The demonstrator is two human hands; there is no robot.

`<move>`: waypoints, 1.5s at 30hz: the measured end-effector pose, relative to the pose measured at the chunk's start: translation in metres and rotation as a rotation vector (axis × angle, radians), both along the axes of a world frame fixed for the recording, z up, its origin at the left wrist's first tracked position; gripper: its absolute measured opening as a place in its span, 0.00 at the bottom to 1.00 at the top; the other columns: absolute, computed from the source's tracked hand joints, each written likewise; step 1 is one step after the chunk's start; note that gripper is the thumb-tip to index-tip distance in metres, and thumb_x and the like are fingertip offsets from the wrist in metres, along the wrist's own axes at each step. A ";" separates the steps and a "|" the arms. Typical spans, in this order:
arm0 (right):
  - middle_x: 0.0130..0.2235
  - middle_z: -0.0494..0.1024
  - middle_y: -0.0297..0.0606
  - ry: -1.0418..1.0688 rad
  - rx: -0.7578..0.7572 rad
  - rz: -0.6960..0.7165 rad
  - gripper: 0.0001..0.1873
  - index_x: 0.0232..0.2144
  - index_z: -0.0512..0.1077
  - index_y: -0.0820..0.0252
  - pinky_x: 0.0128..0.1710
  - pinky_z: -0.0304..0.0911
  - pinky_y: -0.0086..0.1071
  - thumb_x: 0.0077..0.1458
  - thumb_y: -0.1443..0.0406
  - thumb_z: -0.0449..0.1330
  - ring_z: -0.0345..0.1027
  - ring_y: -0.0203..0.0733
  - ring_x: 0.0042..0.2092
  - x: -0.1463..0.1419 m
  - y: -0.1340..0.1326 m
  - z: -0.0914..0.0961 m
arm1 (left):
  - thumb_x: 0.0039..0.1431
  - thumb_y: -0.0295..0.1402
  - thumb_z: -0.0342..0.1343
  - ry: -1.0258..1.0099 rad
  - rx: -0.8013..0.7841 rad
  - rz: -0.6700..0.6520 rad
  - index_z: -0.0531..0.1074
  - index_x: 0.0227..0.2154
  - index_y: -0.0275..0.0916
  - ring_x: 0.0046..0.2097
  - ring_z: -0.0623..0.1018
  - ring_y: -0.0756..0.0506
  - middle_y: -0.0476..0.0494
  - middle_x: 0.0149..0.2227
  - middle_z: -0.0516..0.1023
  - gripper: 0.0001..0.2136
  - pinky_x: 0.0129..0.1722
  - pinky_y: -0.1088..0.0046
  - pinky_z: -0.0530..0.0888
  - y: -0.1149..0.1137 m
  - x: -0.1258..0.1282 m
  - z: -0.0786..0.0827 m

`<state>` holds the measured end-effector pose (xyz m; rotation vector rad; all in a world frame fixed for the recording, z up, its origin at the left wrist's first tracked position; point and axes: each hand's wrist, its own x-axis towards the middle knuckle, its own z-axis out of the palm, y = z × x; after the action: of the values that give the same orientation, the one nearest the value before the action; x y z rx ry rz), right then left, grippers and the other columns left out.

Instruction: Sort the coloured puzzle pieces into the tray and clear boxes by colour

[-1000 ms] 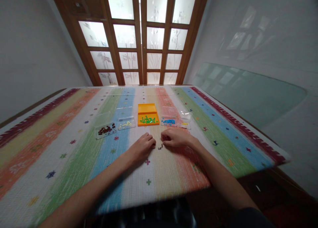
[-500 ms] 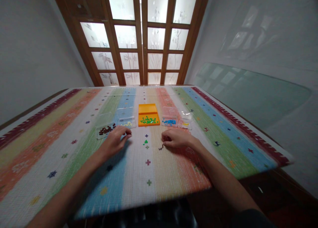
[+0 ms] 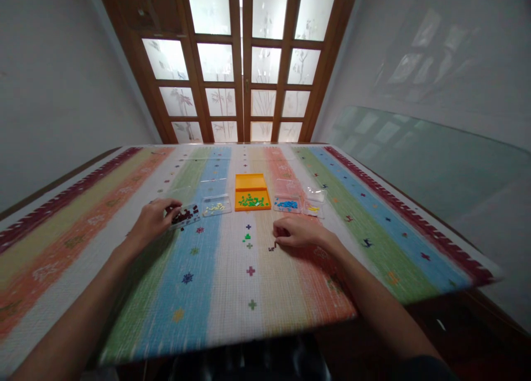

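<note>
My left hand (image 3: 154, 220) is at the left side of a clear box (image 3: 191, 224) of small dark brown building pieces (image 3: 185, 214). Its thumb and forefinger are curved and slightly apart, with no piece visible between them. On the cloth right of centre rests my right hand (image 3: 299, 231), fingers curled and thumb pressed in. A tiny brown piece (image 3: 275, 244) shows at its fingertips. Beside that lie a few joined or touching brown bits (image 3: 271, 249), too small to tell apart. Small green pieces (image 3: 248, 237) sit to the left of this hand.
An orange box (image 3: 253, 208) with its lid open holds green pieces. Clear boxes flank it: one with cream pieces (image 3: 215, 208), one with blue pieces (image 3: 287, 204), one with yellow pieces (image 3: 314, 208). A striped cloth (image 3: 232, 292) covers the table.
My left hand has moved left, from in front of the cream pieces to the box of brown pieces. My right hand has stayed in place. The view has shifted slightly.
</note>
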<state>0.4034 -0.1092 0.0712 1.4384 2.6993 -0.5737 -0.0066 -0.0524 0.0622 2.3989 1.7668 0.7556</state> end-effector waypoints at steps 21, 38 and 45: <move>0.36 0.80 0.39 0.019 -0.021 0.004 0.03 0.33 0.74 0.59 0.35 0.58 0.30 0.57 0.67 0.60 0.70 0.40 0.36 0.001 0.001 -0.003 | 0.55 0.45 0.50 -0.001 -0.020 0.006 0.79 0.31 0.44 0.37 0.79 0.38 0.40 0.35 0.83 0.15 0.40 0.63 0.74 0.000 -0.004 -0.002; 0.36 0.80 0.39 0.007 -0.005 0.007 0.02 0.33 0.73 0.58 0.36 0.59 0.31 0.57 0.66 0.61 0.70 0.41 0.37 0.002 0.002 -0.004 | 0.57 0.39 0.47 0.003 0.061 -0.023 0.79 0.37 0.43 0.43 0.78 0.37 0.39 0.38 0.80 0.15 0.46 0.59 0.74 -0.008 -0.011 0.003; 0.36 0.79 0.39 0.021 -0.008 0.017 0.02 0.31 0.72 0.59 0.35 0.59 0.31 0.57 0.67 0.61 0.70 0.41 0.36 0.001 0.001 -0.004 | 0.57 0.45 0.52 0.042 0.028 -0.129 0.80 0.33 0.43 0.41 0.77 0.38 0.41 0.36 0.79 0.14 0.46 0.59 0.75 -0.041 -0.010 -0.008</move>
<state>0.4043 -0.1077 0.0674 1.4135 2.7190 -0.6013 -0.0162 -0.0937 0.0539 2.5359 1.6075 0.7246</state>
